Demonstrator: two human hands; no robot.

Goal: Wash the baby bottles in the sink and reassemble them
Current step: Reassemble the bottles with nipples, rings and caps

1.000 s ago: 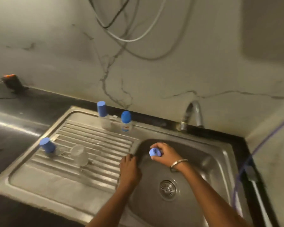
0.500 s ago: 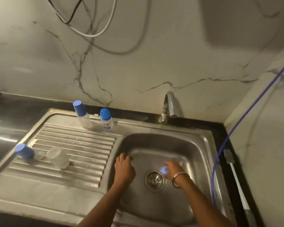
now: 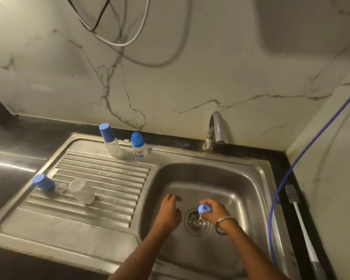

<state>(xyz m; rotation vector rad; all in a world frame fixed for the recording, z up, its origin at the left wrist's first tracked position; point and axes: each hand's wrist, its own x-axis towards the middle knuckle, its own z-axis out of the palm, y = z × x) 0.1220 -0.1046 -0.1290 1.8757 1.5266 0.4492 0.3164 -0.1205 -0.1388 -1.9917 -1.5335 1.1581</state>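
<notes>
- A stainless-steel sink (image 3: 257,178) with a ribbed draining board (image 3: 101,178) on its left sits in a dark countertop (image 3: 18,136) against a pale marble-veined wall.
- At the back of the draining board two clear baby bottles stand upright, just beside each other: a taller one with a straight blue cap (image 3: 109,141) and a shorter one with a rounded blue cap and a printed label (image 3: 138,146).
- Nearer the left edge of the board a third clear bottle with a blue cap (image 3: 47,183) lies on its side, and a clear capless bottle body (image 3: 81,190) lies just beside it on the ribs.
- A curved grey tap (image 3: 215,131) rises behind the basin; no water shows running from it.
- A round metal drain strainer (image 3: 197,221) sits in the basin floor, between the two hands.
- To the right of the sink a thin blue hose (image 3: 291,170) runs down along the wall, and a white-handled brush (image 3: 300,217) lies on the counter edge — both well apart from the hands.
- Black and white cables (image 3: 117,40) hang in loops on the wall above.
- The right hand (image 3: 215,212), a metal bangle at its wrist, is down in the basin with its fingers closed around a small blue ring-shaped bottle collar (image 3: 204,209), held just above the strainer's right rim.
- The left hand (image 3: 170,211) hangs over the basin floor left of the strainer, fingers loosely curled and spread — it holds nothing, and whether it touches the steel I cannot tell.
</notes>
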